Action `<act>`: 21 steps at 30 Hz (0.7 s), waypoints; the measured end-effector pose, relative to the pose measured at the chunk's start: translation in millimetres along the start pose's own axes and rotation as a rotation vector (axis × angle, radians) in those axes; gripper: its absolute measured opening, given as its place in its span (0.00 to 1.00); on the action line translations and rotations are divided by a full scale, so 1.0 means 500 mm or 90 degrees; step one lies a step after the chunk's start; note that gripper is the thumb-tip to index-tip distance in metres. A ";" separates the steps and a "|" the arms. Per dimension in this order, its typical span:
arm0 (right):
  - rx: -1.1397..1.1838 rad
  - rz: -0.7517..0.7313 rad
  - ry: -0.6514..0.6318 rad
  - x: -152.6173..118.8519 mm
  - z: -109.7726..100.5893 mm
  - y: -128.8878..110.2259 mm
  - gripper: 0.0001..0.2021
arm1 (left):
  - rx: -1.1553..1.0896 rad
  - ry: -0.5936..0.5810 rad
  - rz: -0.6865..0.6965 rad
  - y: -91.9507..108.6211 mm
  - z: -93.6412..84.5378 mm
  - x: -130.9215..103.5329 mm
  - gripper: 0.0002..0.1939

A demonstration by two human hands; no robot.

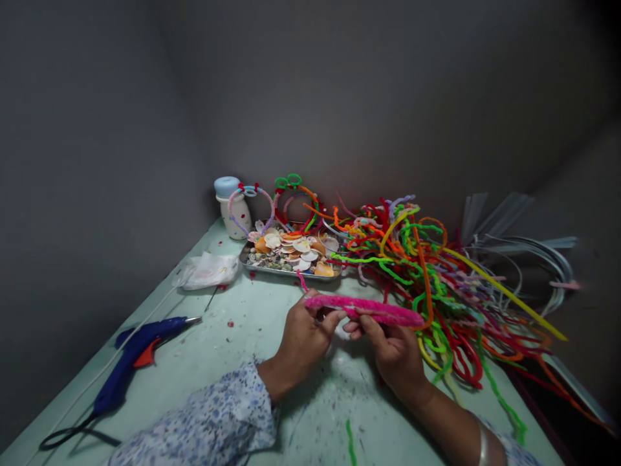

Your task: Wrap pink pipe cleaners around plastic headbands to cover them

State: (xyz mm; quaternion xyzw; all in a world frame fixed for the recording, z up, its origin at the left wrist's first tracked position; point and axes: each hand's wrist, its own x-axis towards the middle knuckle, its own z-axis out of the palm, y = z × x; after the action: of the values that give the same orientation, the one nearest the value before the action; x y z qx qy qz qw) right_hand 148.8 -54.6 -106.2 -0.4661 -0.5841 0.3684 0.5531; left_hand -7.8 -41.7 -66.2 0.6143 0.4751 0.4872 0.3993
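A bright pink fuzzy band (pixel 369 309), seen nearly edge-on, is held up above the table at centre. My left hand (pixel 303 336) pinches its left part between thumb and fingers, and a short pink end sticks up beside that hand. My right hand (pixel 395 353) grips the band nearer its right part, fingers bent against the underside. The two thumbs are close together at the middle. An orange pipe cleaner (pixel 425 278) hangs down to the band's right end; whether it is attached cannot be made out.
A metal tray (pixel 272 273) of shells stands behind my hands, with decorated rings (pixel 252 210) and a white bottle (pixel 237 213) at the back. Left lies a blue glue gun (pixel 129 369) near a plastic bag (pixel 208 270). A large pipe-cleaner pile (pixel 388 246) covers the right side.
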 end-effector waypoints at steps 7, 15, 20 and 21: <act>0.013 0.004 -0.004 -0.003 0.002 -0.006 0.09 | -0.016 -0.007 -0.007 0.006 -0.003 0.004 0.04; 0.190 0.102 0.077 0.009 0.007 -0.006 0.10 | 0.003 0.040 0.006 -0.011 0.004 -0.008 0.10; 0.337 0.148 0.073 0.020 0.003 0.005 0.12 | -0.066 -0.040 -0.061 -0.019 0.009 -0.011 0.08; 0.357 0.159 0.066 0.021 0.003 0.004 0.12 | -0.106 -0.071 -0.098 -0.021 0.010 -0.009 0.10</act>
State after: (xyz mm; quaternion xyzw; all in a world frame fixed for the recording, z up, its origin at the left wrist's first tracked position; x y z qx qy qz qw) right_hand 148.0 -43.9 -105.3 -0.3816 -0.3691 0.5558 0.6397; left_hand -5.5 -43.6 -78.0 0.5673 0.4559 0.4580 0.5106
